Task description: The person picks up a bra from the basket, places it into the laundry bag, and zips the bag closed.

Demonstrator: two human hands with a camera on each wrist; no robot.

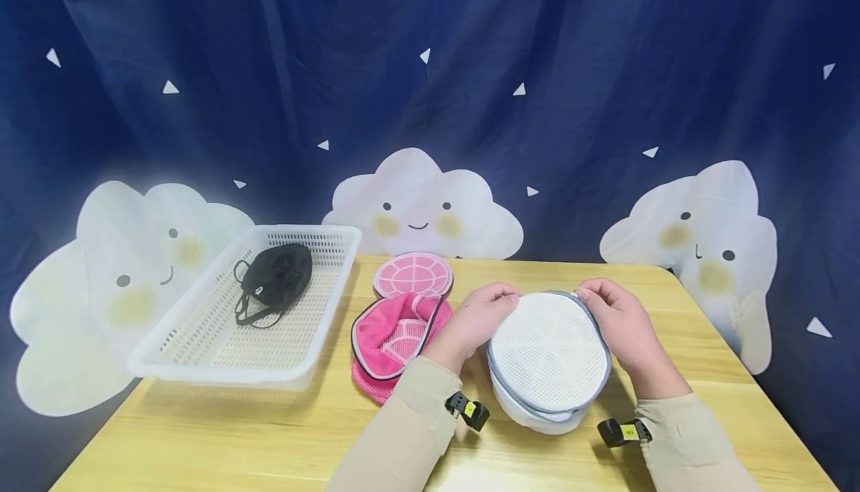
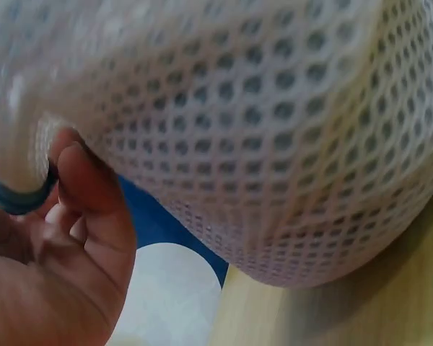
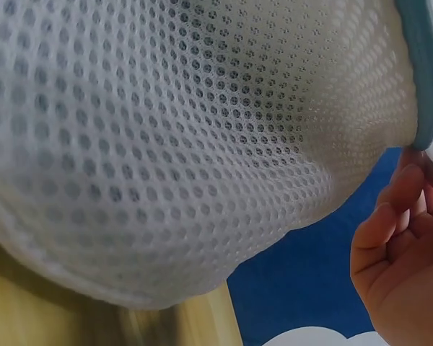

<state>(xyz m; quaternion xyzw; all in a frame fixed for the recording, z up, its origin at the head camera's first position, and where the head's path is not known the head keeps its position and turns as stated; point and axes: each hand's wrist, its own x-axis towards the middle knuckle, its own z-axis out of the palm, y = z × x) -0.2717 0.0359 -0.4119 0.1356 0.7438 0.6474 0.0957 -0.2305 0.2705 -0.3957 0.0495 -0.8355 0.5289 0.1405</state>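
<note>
A white mesh laundry bag point(image 1: 549, 354) with grey-blue piping round its flat circular top stands toward the right of the table. My left hand point(image 1: 480, 320) pinches the edge of that top at its upper left. On the opposite side, my right hand point(image 1: 619, 320) holds the rim between thumb and fingers. Seen from the left wrist, the thumb and fingers of the left hand point(image 2: 79, 238) grip the mesh beside the blue trim. In the right wrist view, the bag's perforated side point(image 3: 202, 144) bulges down toward the table, with the right hand point(image 3: 411, 252) at its blue-edged rim.
Left of my left arm lies a pink mesh bag point(image 1: 403, 343) with its mouth gaping, and a round pink mesh panel point(image 1: 413, 275) behind it. A white plastic basket point(image 1: 336, 305) at the left holds a black cloth item point(image 1: 277, 277) with thin straps. A navy curtain point(image 1: 430, 44) hangs behind.
</note>
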